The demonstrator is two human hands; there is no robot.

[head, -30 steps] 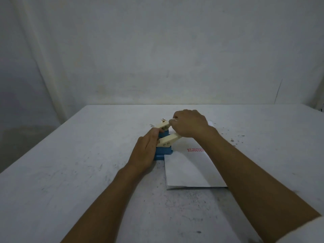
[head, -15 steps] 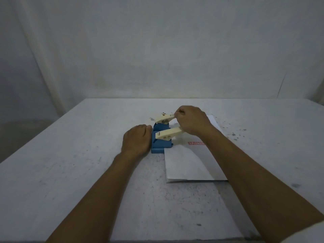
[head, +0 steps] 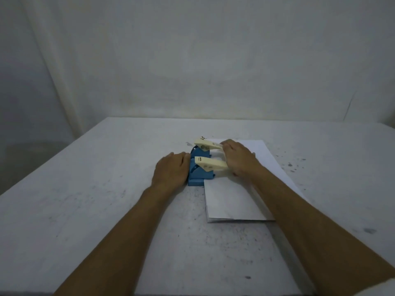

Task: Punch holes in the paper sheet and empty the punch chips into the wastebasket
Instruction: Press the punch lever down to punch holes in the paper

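Blue plastic punch (head: 201, 171) – left hand (head: 171, 170) flat against it, right hand (head: 239, 160) pressing 2 cream levers (head: 210, 164) over paper (head: 230, 201)

Both hands (head: 171, 170) (head: 240, 159) forward, palms down

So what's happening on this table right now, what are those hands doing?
A person is working a blue hole punch on a white table. The left hand rests flat against the punch's left side, bracing it. The right hand lies over the ends of the two cream levers, which are raised. The paper sheet has its left edge tucked into the punch. No wastebasket is in view.
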